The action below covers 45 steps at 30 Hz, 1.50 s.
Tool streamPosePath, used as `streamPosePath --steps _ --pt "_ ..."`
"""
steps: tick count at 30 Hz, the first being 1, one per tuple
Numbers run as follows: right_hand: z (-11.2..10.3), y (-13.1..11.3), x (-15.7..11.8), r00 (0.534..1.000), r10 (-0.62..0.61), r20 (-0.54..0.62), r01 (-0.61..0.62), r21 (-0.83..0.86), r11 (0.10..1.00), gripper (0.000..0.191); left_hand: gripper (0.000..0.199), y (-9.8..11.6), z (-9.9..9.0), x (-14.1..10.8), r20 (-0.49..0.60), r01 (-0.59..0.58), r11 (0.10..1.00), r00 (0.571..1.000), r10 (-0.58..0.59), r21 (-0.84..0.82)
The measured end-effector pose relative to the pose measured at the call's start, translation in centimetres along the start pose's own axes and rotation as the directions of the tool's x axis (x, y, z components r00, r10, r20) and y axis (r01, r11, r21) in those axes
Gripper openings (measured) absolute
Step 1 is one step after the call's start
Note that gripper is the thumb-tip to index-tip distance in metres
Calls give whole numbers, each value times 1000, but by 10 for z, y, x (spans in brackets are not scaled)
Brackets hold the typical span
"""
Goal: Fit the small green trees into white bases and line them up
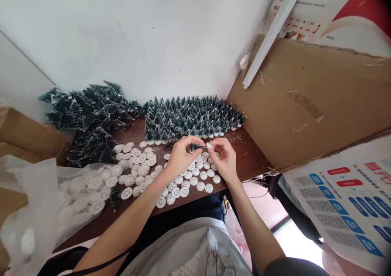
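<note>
My left hand is closed around a small dark green miniature Christmas tree that lies sideways between thumb and fingers. Facing it, my right hand pinches a white round base at the tree's right end; whether the two touch I cannot tell. Beneath both hands, many loose white round bases are spread over the brown table. Just beyond them, snow-tipped miniature trees stand upright in dense rows, with white bases showing along the front.
A heap of loose miniature trees lies at the back left. In front of it, a clear plastic bag holds more white bases. A large cardboard sheet borders the table's right side, and a white wall stands behind.
</note>
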State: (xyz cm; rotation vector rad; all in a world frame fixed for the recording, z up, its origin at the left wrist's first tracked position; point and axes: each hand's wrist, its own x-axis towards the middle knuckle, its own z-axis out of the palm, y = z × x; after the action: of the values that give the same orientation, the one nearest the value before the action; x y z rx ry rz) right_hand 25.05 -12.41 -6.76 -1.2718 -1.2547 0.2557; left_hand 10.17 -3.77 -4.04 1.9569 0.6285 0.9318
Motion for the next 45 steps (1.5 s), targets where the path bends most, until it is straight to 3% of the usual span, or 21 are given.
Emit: streamPosePath --steps 3,8,13,17,20,25,30,37,45 --pt "-1 0 0 1000 -12 18 13 -35 999 9 18 0 -1 1 18 -50 995 999 49 90" --pt "0 0 2 999 -12 46 13 -18 1000 14 21 1 -2 2 83 -117 993 990 115 28" --pt "0 1 4 999 -27 28 27 5 1000 14 22 1 -4 2 140 -248 939 966 219 240" --pt "0 1 6 999 -40 -26 39 -36 999 12 16 1 -7 3 87 -307 898 952 295 314" --pt "-1 0 6 997 -37 -68 35 -42 998 11 15 2 -9 4 39 -271 930 962 270 247" --pt "0 2 3 995 0 -100 6 55 998 12 21 2 -8 6 -36 -102 995 994 101 -12" --pt "2 6 0 995 54 -82 -41 160 986 21 16 1 -9 8 -79 -26 959 997 4 -283" --pt "3 6 0 1000 10 -26 -4 218 976 25 23 3 -9 7 -72 16 943 997 -42 -332" --pt "3 4 -1 998 -54 40 49 115 992 25 23 1 -9 7 -30 12 950 999 -23 -311"
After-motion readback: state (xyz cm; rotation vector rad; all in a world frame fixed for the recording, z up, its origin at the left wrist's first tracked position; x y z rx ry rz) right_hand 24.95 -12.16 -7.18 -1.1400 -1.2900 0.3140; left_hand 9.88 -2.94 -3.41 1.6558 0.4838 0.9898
